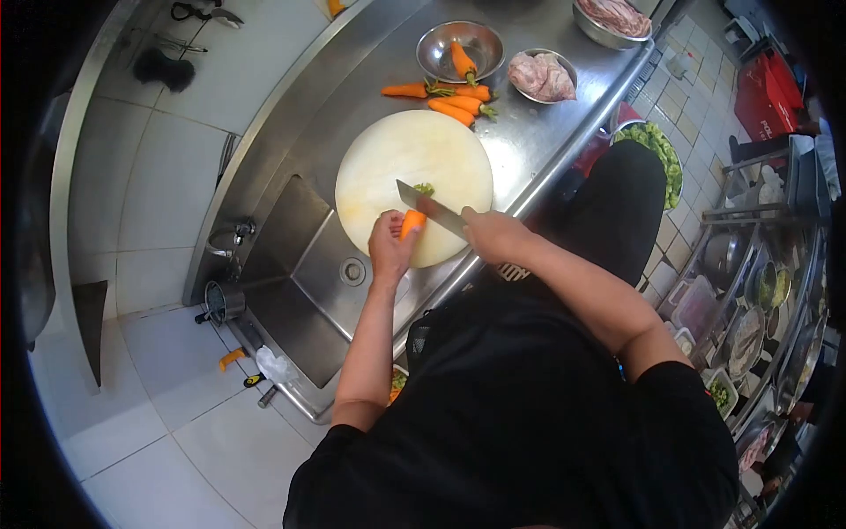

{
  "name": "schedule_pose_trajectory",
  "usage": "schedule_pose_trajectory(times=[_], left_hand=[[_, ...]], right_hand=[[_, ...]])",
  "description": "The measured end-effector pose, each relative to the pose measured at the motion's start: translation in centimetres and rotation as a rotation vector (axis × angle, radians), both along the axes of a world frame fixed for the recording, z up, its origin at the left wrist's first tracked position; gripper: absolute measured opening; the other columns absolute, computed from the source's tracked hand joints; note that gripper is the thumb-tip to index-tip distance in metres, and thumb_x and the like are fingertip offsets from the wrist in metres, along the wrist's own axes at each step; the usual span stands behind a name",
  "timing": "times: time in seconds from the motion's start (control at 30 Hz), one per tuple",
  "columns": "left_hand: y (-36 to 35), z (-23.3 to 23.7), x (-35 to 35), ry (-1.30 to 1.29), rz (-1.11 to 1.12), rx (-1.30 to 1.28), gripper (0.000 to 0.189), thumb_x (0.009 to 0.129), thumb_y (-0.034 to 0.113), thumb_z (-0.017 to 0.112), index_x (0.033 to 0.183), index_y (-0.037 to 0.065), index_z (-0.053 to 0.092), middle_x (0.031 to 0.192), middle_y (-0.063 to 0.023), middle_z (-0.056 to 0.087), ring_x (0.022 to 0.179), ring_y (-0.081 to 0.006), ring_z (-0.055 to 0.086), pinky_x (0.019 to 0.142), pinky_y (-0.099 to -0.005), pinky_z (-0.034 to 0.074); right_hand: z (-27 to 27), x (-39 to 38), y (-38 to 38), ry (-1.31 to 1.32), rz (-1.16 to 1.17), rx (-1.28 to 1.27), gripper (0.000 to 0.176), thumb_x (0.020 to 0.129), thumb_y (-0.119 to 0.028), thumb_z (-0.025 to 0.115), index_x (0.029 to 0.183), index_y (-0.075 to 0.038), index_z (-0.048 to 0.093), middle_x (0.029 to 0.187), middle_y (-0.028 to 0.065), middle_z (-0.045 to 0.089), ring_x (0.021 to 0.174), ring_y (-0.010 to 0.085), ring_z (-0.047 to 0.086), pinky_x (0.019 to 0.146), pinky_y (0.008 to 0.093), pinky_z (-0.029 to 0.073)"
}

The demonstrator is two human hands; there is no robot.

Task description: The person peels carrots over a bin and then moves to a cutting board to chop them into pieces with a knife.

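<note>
My left hand [389,244] grips a carrot [411,222] over the lower part of a round white cutting board [374,159]. In my right hand [492,234] is the handle of a knife [441,216], its wide blade lying across the top end of the carrot. Just beyond the blade sits a green carrot top [424,189] on the board. Whether the blade has cut through is hidden. Several whole carrots [454,109] with short stems lie past the board's far edge, beside a metal bowl [427,55] with one carrot in it.
A bowl of raw meat [540,77] stands right of the carrots, and another metal bowl with meat [612,19] is farther back. The sink basin [304,256] and tap [233,236] are at left. Chopped greens [654,150] fill a container by my leg. Loaded shelves [749,216] stand at right.
</note>
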State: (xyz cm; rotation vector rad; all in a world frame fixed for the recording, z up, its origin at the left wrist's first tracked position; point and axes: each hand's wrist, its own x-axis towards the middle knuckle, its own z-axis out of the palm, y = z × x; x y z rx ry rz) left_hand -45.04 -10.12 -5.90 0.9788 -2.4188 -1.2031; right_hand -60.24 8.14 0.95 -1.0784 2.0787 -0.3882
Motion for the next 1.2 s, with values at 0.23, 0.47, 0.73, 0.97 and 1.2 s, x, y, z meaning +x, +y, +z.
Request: schedule_pose_trajectory(times=[0.23, 0.47, 0.73, 0.97, 1.2], left_hand=[[-3.9, 3.2, -3.2, 0.005, 0.041, -0.039, 0.041, 0.081, 0.018, 0.079, 0.114, 0.003, 0.059, 0.098, -0.0102, 0.068, 0.088, -0.0176, 0.064, 0.082, -0.0312, 0.053], [-4.7, 9.8, -18.8, 0.265, -0.045, -0.110, 0.035, 0.088, 0.028, 0.072, 0.111, 0.004, 0.062, 0.091, -0.0100, 0.070, 0.084, -0.0188, 0.067, 0.079, -0.0326, 0.053], [-5.9, 3.2, -37.7, -0.321, -0.186, -0.149, 0.077, 0.087, 0.046, 0.066, 0.145, 0.002, 0.040, 0.132, -0.0196, 0.060, 0.124, -0.0319, 0.057, 0.105, -0.0406, 0.044], [-8.8, -4.3, -41.7, -0.347, -0.087, 0.156, 0.069, 0.089, 0.042, 0.052, 0.138, -0.007, 0.046, 0.133, -0.0248, 0.057, 0.124, -0.0292, 0.058, 0.102, -0.0380, 0.046], [-12.3, 6.2, -30.6, 0.164, 0.045, 0.615, 0.046, 0.094, 0.032, 0.050, 0.131, 0.005, 0.053, 0.101, -0.0113, 0.066, 0.075, -0.0208, 0.065, 0.071, -0.0353, 0.052]], right_hand=[[5.8, -8.8, 0.4, 0.211, -0.034, -0.149, 0.028, 0.100, -0.022, 0.043, 0.115, 0.000, 0.050, 0.098, 0.0277, 0.067, 0.096, 0.0447, 0.064, 0.084, 0.0537, 0.049], [4.0, -13.1, -0.3, 0.132, 0.126, 0.071, 0.032, 0.098, -0.022, 0.043, 0.120, -0.001, 0.054, 0.108, 0.0256, 0.067, 0.103, 0.0407, 0.064, 0.089, 0.0496, 0.050], [2.0, -11.5, -0.7, 0.021, 0.159, 0.066, 0.033, 0.098, -0.022, 0.041, 0.119, -0.002, 0.056, 0.106, 0.0238, 0.068, 0.102, 0.0396, 0.065, 0.089, 0.0485, 0.050], [2.8, -13.1, -0.4, -0.026, 0.213, 0.115, 0.032, 0.096, -0.018, 0.044, 0.121, -0.003, 0.056, 0.108, 0.0214, 0.068, 0.104, 0.0368, 0.066, 0.089, 0.0469, 0.051], [3.0, -14.9, -1.0, -0.030, 0.274, 0.112, 0.032, 0.095, -0.016, 0.044, 0.120, -0.001, 0.057, 0.110, 0.0215, 0.068, 0.104, 0.0370, 0.066, 0.089, 0.0467, 0.051]])
